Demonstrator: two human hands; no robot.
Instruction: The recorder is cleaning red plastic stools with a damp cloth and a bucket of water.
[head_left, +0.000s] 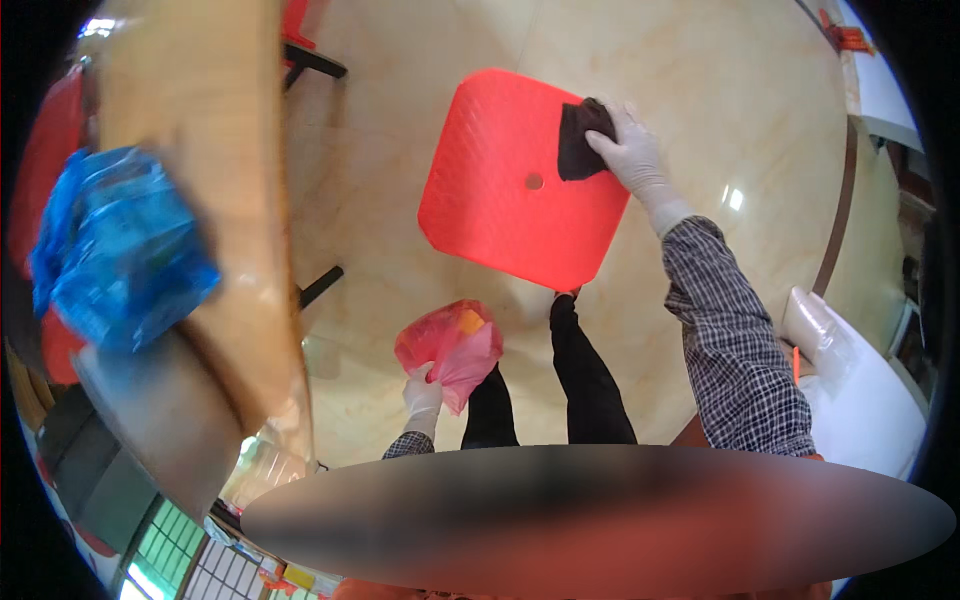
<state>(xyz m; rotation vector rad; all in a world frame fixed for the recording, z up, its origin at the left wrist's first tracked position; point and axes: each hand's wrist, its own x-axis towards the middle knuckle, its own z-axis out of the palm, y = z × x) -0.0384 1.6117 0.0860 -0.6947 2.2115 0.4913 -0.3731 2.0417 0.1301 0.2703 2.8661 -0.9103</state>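
Note:
My right hand (631, 150), in a white glove, grips a dark cloth (579, 142). The cloth lies against the upper right part of a red plastic stool's seat (502, 180), which has a small round hole near its middle. Lower down, my left hand (423, 394), also gloved, is closed around the gathered neck of a pink plastic bag (454, 341). Something orange-yellow shows through the bag's thin film; what it is I cannot tell. The stool's legs are hidden beneath its seat.
A wooden table (225, 135) runs along the left, bearing a blue plastic bag (127, 247). Dark furniture legs (321, 286) stick out beneath its edge. At right stands a white object (862, 397) with clear plastic on it. The floor (720, 90) is glossy beige tile.

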